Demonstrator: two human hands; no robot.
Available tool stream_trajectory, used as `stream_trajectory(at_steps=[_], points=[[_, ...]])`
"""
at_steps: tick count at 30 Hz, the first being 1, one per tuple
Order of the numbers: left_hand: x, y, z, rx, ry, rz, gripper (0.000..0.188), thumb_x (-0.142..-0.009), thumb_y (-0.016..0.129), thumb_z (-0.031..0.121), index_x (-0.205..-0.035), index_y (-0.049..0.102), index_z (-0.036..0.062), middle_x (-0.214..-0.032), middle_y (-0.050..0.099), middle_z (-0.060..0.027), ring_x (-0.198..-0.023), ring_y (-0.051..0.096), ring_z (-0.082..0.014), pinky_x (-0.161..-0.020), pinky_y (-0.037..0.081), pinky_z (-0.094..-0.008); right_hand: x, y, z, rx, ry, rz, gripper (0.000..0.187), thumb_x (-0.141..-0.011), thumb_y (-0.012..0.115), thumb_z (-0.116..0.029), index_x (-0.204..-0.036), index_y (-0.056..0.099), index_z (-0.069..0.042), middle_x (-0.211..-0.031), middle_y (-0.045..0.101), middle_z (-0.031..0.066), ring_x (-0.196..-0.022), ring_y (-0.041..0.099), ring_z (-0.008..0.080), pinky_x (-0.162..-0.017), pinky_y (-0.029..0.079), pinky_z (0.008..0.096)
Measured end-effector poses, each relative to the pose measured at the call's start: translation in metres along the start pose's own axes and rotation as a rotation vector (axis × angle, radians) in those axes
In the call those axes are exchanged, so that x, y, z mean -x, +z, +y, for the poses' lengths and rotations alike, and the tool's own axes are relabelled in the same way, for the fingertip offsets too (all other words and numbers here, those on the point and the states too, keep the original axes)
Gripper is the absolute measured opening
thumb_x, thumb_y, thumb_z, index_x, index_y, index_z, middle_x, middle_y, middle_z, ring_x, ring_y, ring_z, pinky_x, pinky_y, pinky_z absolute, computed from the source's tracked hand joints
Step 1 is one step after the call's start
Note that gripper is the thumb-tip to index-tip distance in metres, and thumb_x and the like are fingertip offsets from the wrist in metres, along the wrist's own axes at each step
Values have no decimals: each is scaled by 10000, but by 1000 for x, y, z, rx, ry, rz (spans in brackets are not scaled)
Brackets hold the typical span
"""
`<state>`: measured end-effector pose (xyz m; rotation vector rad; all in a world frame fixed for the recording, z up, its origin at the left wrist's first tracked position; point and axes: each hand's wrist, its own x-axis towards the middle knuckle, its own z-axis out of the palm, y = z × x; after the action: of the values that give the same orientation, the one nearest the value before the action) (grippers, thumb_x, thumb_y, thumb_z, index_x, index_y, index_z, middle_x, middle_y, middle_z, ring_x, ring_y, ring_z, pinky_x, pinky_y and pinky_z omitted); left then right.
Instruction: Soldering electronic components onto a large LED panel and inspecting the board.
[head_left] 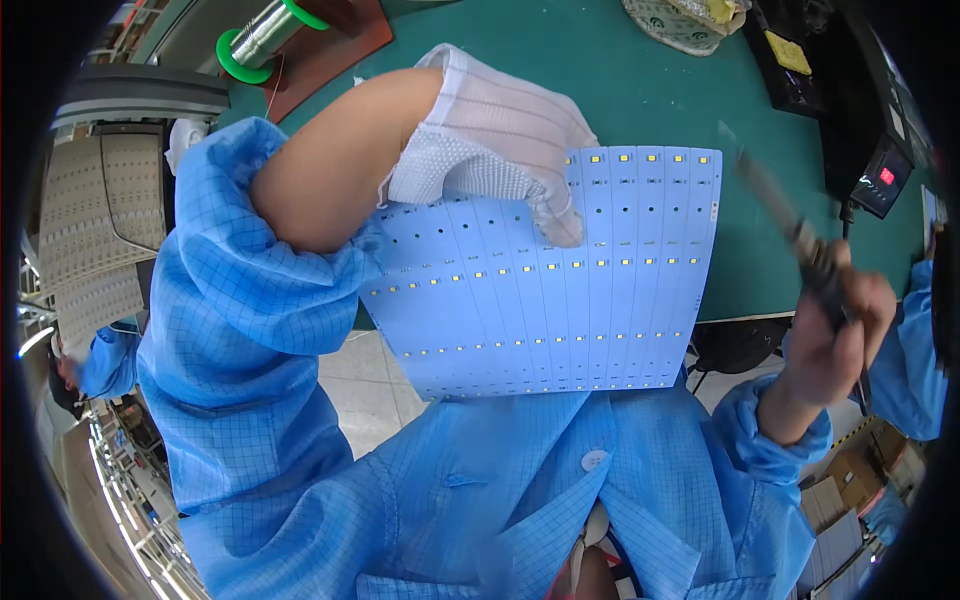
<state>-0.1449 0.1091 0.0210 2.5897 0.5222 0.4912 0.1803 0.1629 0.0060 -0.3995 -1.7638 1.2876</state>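
Observation:
My left hand (500, 135), in a white knit glove with dotted grip, bends over the far edge of a white LED circuit board panel (560, 305). One fingertip presses on its face; the other fingers are partly hidden. The panel consists of narrow strips with rows of small yellow LEDs. Its near end reaches past the table edge to my blue coat. At the right, my bare right hand (835, 335) is closed round a soldering iron (795, 230), blurred by motion. The iron's tip points up and left, apart from the panel's far right corner.
A green-topped table (770, 270) lies beneath. At the far left stands a solder wire spool (262, 42) with green flanges on a brown base. A black soldering station (880, 178) and a yellow sponge (788, 52) are at the far right. Another person's blue sleeve (910, 350) shows at right.

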Motion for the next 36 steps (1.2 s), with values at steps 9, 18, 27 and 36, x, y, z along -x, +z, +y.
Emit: stream_trajectory(at_steps=[9, 18, 27, 36], points=[[5, 9, 0, -56, -36, -40, 305, -701, 540, 193, -958, 689, 125, -954, 631, -107, -947, 592, -308, -725, 515, -313, 23, 21, -5, 147, -98, -345, 157, -701, 636, -176, -805, 622, -59, -639, 515, 67, -607, 392, 205, -524, 311, 316], [7, 13, 1, -51, -48, -5, 286, -701, 589, 169, -966, 686, 127, -968, 630, -108, -953, 588, -315, -734, 511, -319, 23, 22, 0, 181, -122, -370, 155, -704, 648, -167, -819, 627, -66, -639, 525, 66, -621, 397, 200, -531, 315, 311], [1, 9, 2, -30, -55, -75, 248, -736, 593, 142, -965, 677, 96, -996, 625, -114, -979, 572, -314, -779, 500, -335, 21, 21, 0, 181, -118, -384, 162, -707, 651, -170, -835, 630, -73, -632, 530, 66, -615, 392, 197, -536, 310, 322], [-3, 9, 1, 44, -112, -68, 234, -742, 578, 152, -945, 681, 100, -974, 627, -114, -956, 587, -295, -784, 500, -327, 22, 13, -2, 76, -33, -273, 227, -784, 627, -293, -855, 592, -81, -618, 496, 58, -626, 391, 197, -579, 305, 343]])
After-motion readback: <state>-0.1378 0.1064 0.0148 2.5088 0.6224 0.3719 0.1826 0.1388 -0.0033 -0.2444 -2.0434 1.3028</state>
